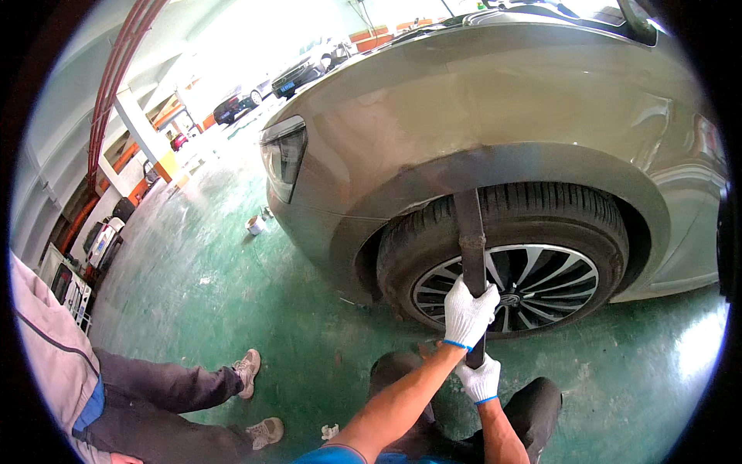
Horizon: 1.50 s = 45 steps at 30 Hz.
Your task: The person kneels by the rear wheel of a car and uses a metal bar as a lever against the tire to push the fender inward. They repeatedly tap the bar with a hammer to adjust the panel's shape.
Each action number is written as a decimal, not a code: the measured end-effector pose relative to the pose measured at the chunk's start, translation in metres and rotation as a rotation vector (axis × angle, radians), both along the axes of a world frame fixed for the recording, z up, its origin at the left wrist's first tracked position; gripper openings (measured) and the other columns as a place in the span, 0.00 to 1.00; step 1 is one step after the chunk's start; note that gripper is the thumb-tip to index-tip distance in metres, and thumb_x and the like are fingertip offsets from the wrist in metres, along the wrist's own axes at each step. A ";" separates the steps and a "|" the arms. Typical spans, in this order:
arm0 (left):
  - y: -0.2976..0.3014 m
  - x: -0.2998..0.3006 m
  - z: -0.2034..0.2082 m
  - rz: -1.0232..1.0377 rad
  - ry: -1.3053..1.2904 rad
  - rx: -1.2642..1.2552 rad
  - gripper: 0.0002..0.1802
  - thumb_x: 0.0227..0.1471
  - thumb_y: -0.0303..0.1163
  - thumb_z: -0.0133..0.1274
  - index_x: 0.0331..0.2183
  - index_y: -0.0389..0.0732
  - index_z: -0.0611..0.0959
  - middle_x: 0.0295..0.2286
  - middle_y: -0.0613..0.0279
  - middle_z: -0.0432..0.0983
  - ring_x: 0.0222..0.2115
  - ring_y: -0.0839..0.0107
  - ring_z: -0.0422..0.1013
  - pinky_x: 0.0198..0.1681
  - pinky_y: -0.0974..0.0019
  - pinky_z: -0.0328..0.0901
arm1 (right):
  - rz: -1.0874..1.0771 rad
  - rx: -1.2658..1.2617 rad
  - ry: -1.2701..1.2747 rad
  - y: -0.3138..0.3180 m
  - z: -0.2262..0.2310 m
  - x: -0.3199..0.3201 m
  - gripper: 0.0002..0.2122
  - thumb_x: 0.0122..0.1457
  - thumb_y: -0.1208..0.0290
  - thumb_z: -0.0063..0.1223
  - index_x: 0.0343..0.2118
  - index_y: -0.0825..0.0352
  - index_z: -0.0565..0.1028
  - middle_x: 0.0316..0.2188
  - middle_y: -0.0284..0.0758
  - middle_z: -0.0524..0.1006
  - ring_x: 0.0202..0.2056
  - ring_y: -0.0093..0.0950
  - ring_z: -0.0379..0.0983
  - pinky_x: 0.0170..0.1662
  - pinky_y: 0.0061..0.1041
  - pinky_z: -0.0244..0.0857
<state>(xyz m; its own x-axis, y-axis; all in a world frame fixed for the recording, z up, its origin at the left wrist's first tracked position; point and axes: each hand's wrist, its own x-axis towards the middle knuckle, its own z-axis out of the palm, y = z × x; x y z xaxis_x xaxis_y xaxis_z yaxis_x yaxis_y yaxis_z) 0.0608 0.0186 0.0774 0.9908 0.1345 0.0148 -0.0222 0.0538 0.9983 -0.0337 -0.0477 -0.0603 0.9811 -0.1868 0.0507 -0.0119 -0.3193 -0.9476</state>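
Note:
Both my hands, in white knit gloves with blue cuffs, are closed round a long dark metal bar (pixel 472 246). Higher on it sits my left hand (pixel 468 312), in front of the wheel rim (pixel 533 267). My right hand (pixel 480 378) grips the lower end. The bar stands nearly upright across the tire (pixel 556 216), and its top reaches the edge of the wheel arch (pixel 502 164). Whether that tip goes behind the edge cannot be made out. Around the arch, the beige car's fender (pixel 464 93) shows a dull, darkened patch.
At left stands another person (pixel 154 387) in dark trousers, feet close to my left side. A small can (pixel 255 225) is on the green floor (pixel 201 294) by the car's front. Parked cars (pixel 301 75) and a pillar (pixel 143 131) are farther back. The headlight (pixel 284 158) is left of the wheel.

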 end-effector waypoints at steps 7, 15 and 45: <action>0.000 -0.008 -0.001 -0.024 0.002 -0.064 0.09 0.53 0.27 0.61 0.31 0.36 0.76 0.19 0.64 0.74 0.15 0.77 0.70 0.18 0.71 0.67 | -0.050 -0.013 0.022 0.001 0.004 -0.011 0.09 0.48 0.68 0.62 0.28 0.68 0.79 0.19 0.45 0.77 0.21 0.34 0.79 0.29 0.33 0.70; -0.004 -0.006 0.000 -0.023 0.020 -0.070 0.08 0.53 0.27 0.61 0.31 0.36 0.77 0.19 0.64 0.75 0.15 0.77 0.71 0.18 0.70 0.66 | -0.035 -0.087 -0.036 -0.008 -0.002 -0.007 0.10 0.48 0.67 0.63 0.28 0.68 0.80 0.20 0.46 0.78 0.25 0.37 0.82 0.30 0.33 0.71; -0.005 -0.004 0.000 -0.018 0.045 -0.129 0.09 0.53 0.29 0.60 0.32 0.35 0.76 0.18 0.63 0.74 0.13 0.76 0.70 0.16 0.70 0.66 | -0.011 -0.055 0.011 -0.012 -0.001 -0.007 0.11 0.45 0.66 0.62 0.29 0.68 0.80 0.20 0.46 0.78 0.25 0.38 0.81 0.31 0.34 0.71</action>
